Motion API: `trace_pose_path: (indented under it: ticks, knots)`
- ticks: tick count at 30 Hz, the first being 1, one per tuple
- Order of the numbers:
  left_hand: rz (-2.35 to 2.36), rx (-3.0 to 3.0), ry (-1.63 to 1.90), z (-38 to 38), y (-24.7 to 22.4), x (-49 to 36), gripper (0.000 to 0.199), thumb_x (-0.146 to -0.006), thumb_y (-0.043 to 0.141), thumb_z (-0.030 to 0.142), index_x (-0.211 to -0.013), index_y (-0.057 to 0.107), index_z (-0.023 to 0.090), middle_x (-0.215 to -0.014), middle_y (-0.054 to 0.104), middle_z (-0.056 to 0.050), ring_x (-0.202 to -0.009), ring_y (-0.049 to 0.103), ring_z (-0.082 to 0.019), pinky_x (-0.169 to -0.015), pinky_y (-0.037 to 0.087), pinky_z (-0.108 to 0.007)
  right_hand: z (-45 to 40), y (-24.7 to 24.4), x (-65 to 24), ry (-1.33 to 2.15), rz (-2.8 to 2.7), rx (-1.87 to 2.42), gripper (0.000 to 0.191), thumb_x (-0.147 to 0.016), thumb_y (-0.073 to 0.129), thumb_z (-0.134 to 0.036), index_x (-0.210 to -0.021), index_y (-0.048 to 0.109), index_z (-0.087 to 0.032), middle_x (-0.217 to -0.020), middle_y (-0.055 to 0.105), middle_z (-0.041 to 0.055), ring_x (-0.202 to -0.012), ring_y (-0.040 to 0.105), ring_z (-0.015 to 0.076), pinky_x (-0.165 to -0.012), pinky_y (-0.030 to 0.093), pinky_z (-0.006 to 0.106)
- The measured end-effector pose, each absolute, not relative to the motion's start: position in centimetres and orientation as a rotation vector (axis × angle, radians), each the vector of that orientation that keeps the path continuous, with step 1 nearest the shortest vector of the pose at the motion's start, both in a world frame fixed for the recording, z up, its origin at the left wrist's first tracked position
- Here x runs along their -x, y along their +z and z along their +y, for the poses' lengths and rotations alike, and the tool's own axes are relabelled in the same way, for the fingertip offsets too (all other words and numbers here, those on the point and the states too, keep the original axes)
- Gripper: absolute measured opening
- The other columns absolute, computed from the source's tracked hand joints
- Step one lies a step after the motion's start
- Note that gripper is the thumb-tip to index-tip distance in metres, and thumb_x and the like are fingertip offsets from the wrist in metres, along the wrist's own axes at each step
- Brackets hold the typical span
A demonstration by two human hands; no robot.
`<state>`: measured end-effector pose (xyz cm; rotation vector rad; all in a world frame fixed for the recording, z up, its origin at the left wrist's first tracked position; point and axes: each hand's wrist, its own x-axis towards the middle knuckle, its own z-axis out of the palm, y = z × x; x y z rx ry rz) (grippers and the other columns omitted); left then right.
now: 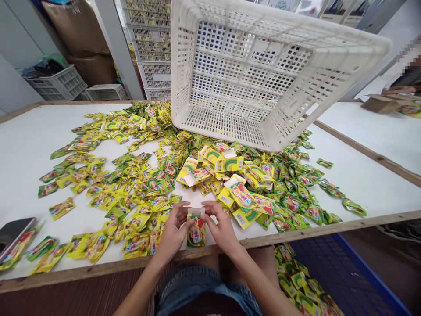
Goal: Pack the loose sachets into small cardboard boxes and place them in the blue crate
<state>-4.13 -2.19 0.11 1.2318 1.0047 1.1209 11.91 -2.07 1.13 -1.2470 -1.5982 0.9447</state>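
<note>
At the table's front edge I hold a small green and yellow candy box (196,230) between both hands. Its white top flap points away from me. My left hand (176,228) grips the left upper side of the box, thumb on the front. My right hand (219,224) pinches the right upper side the same way. Just beyond my hands lies a heap of yellow cardboard boxes (230,164), some with white flaps open. Small yellow packets (138,217) spread to my left, and green packets (291,204) lie to the right.
A large white plastic crate (226,127) rests tilted on its side over the packets. A phone (16,232) lies at the left edge. Below the table on the right, a blue crate (371,281) stands near more boxes (304,285). Another person's hand (399,90) shows far right.
</note>
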Motion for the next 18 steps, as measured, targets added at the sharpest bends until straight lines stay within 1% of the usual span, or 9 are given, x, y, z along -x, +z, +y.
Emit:
trace_pose_path:
  ticks: [1,3,5,10,13,15,18]
  knots:
    - [1.012,-1.255,1.109,-2.2,0.2,4.2,0.022,-0.080,0.056,0.023,-0.102,0.055,0.020,-0.100,0.061,-0.006,-0.094,0.058,-0.018,-0.085,0.045,-0.031,-2.2,1.2,-11.8,0.947,-1.626,1.222,0.019,-0.084,0.052,-0.019,-0.101,0.060,-0.021,-0.090,0.064,0.0037,-0.085,0.059,0.0161,-0.076,0.045,0.027]
    - [1.049,-1.327,1.091,-2.3,0.5,4.5,0.011,-0.080,0.056,0.024,-0.087,0.061,0.017,-0.094,0.062,-0.007,-0.092,0.058,-0.019,-0.084,0.044,-0.030,-2.4,1.5,-11.6,0.951,-1.684,1.181,0.013,-0.083,0.054,-0.020,-0.090,0.064,-0.021,-0.092,0.064,0.0041,-0.089,0.058,0.0166,-0.079,0.044,0.027]
    - [1.084,-1.350,1.085,-2.4,0.8,4.6,0.010,-0.080,0.057,0.025,-0.081,0.062,0.016,-0.090,0.063,-0.006,-0.089,0.059,-0.018,-0.082,0.045,-0.029,-2.5,1.7,-11.5,0.949,-1.692,1.181,0.011,-0.082,0.056,-0.022,-0.088,0.065,-0.020,-0.090,0.065,0.0042,-0.086,0.058,0.0163,-0.076,0.045,0.027]
    - [1.217,-1.273,1.076,-2.4,1.0,4.2,0.014,-0.078,0.059,0.028,-0.084,0.063,0.016,-0.080,0.065,-0.004,-0.075,0.059,-0.016,-0.070,0.046,-0.025,-2.1,1.9,-10.8,0.904,-1.657,1.317,0.010,-0.083,0.054,-0.023,-0.082,0.063,-0.018,-0.075,0.064,0.0019,-0.068,0.056,0.0136,-0.065,0.044,0.024]
    - [1.259,-1.270,1.102,-2.3,0.7,4.1,0.015,-0.079,0.059,0.029,-0.083,0.063,0.016,-0.076,0.064,-0.003,-0.070,0.058,-0.015,-0.066,0.045,-0.024,-1.8,2.1,-10.6,0.901,-1.645,1.365,0.010,-0.083,0.054,-0.023,-0.078,0.061,-0.018,-0.069,0.062,0.0002,-0.063,0.054,0.0127,-0.061,0.042,0.023]
    - [1.231,-1.285,1.127,-2.3,0.2,4.1,0.015,-0.079,0.058,0.029,-0.084,0.065,0.017,-0.078,0.065,-0.003,-0.074,0.059,-0.015,-0.070,0.046,-0.025,-1.9,2.1,-10.8,0.900,-1.653,1.354,0.012,-0.083,0.053,-0.023,-0.078,0.061,-0.018,-0.070,0.063,0.0005,-0.065,0.055,0.0130,-0.062,0.043,0.023]
    - [1.190,-1.314,1.159,-2.7,-0.4,4.3,0.014,-0.079,0.059,0.027,-0.088,0.067,0.019,-0.088,0.066,-0.004,-0.085,0.060,-0.017,-0.078,0.045,-0.027,-2.5,1.6,-11.0,0.921,-1.657,1.297,0.012,-0.084,0.052,-0.023,-0.086,0.063,-0.019,-0.081,0.065,0.0026,-0.075,0.058,0.0147,-0.068,0.044,0.025]
